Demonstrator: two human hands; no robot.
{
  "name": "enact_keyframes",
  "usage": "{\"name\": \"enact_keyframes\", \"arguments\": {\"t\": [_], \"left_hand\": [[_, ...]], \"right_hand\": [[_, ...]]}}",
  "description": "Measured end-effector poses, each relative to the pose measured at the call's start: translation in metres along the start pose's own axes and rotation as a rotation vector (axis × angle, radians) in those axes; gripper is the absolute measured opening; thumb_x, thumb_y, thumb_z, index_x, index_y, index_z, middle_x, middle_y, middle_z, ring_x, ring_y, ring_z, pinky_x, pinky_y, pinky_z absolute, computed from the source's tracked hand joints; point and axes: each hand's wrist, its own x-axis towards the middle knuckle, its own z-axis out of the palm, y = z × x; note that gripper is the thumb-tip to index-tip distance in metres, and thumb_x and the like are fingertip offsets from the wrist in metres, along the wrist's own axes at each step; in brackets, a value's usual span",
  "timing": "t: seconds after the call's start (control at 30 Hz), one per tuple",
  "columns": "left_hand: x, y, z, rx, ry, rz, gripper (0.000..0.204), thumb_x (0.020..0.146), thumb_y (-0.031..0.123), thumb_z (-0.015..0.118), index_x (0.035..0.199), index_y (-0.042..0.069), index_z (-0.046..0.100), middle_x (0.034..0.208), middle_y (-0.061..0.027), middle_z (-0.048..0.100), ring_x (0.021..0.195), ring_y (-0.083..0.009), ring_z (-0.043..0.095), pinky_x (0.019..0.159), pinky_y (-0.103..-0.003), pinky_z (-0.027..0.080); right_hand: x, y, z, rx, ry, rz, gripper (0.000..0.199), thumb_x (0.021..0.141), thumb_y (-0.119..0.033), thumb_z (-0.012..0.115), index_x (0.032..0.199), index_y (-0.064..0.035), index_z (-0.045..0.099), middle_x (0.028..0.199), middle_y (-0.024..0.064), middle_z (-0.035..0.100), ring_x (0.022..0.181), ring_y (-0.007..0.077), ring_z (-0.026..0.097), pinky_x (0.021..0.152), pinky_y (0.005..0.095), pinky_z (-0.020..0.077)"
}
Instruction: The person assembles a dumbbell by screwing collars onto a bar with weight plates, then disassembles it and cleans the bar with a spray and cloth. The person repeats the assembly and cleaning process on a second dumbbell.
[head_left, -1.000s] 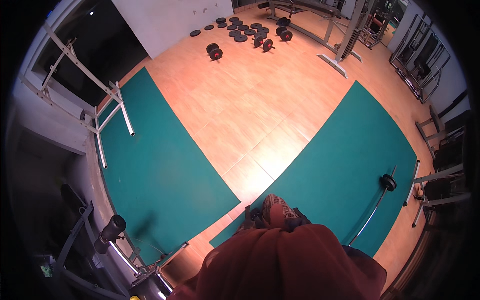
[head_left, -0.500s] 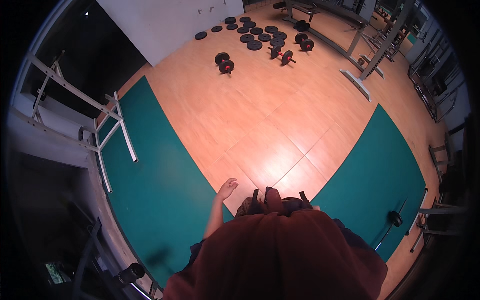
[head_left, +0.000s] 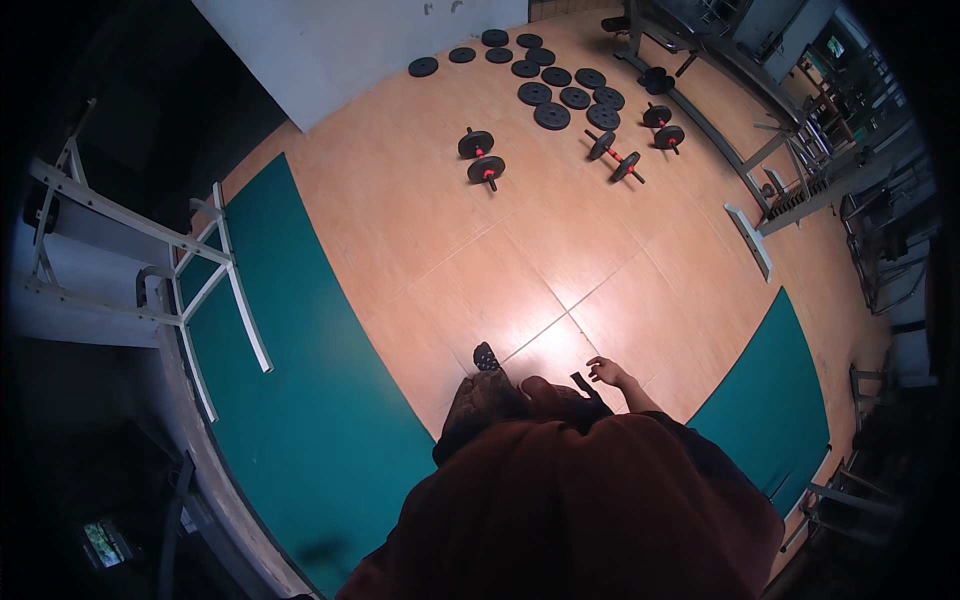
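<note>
My right hand [head_left: 606,371] hangs low in front of my body, fingers loosely curled and apart, holding nothing. It is close to a dark strap [head_left: 580,382] at the front of my clothing. My left hand is out of the picture. One dark patterned shoe [head_left: 485,356] shows on the tiled floor [head_left: 510,270]. Ahead lie three black dumbbells with red handles: a left dumbbell [head_left: 487,170], a middle dumbbell [head_left: 613,156] and a right dumbbell [head_left: 668,136]. Both arms are apart from them.
Several black weight plates [head_left: 534,93] lie on the floor beyond the dumbbells. A green mat [head_left: 330,400] with a white metal frame [head_left: 250,320] is on the left, another green mat [head_left: 765,390] on the right. Gym machines and a metal foot [head_left: 748,243] stand at the far right.
My view has moved forward, and the dumbbells and plates look nearer. My left hand has gone out of sight; my right hand has come into view. A shoe now shows.
</note>
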Motion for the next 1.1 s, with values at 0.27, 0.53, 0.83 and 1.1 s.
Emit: {"name": "enact_keyframes", "arguments": {"t": [0.27,0.53,0.83,1.1], "left_hand": [[0.182,0.291,-0.267,-0.222,0.232,0.348,0.042,0.08,0.026,0.058,0.115,0.003,0.049,0.098,-0.0143,0.061,0.088,-0.0229,0.059,0.078,-0.033,0.046],[0.307,0.583,-0.382,-0.249,0.106,0.627,0.039,0.085,0.017,0.055,0.12,0.004,0.044,0.103,-0.0119,0.058,0.091,-0.0212,0.057,0.081,-0.029,0.045],[0.448,0.756,-0.474,0.673,-0.165,0.42,0.056,0.075,0.025,0.065,0.122,0.005,0.043,0.115,-0.0155,0.049,0.106,-0.0281,0.051,0.087,-0.038,0.043],[0.682,0.904,-0.535,0.595,0.045,0.591,0.059,0.069,0.019,0.07,0.118,0.005,0.041,0.113,-0.0138,0.048,0.104,-0.0293,0.051,0.083,-0.04,0.045]], "right_hand": [[0.124,-0.088,-0.049,0.112,0.041,0.009,0.033,0.082,-0.015,0.047,0.112,-0.0002,0.051,0.091,0.0169,0.062,0.079,0.0229,0.062,0.072,0.0334,0.0507],[0.291,-0.174,-0.102,0.147,0.088,0.2,0.03,0.083,-0.02,0.051,0.107,-0.0023,0.056,0.086,0.0146,0.064,0.079,0.0215,0.062,0.071,0.0326,0.0503],[0.504,-0.342,-0.146,-0.001,0.084,0.319,0.034,0.077,-0.031,0.057,0.107,-0.0146,0.056,0.091,0.0168,0.064,0.092,0.0318,0.059,0.08,0.0419,0.0469],[0.698,-0.37,-0.15,-0.016,0.22,0.3,0.047,0.072,-0.028,0.063,0.114,-0.0114,0.05,0.101,0.0162,0.058,0.099,0.031,0.055,0.083,0.0405,0.0465]]}}
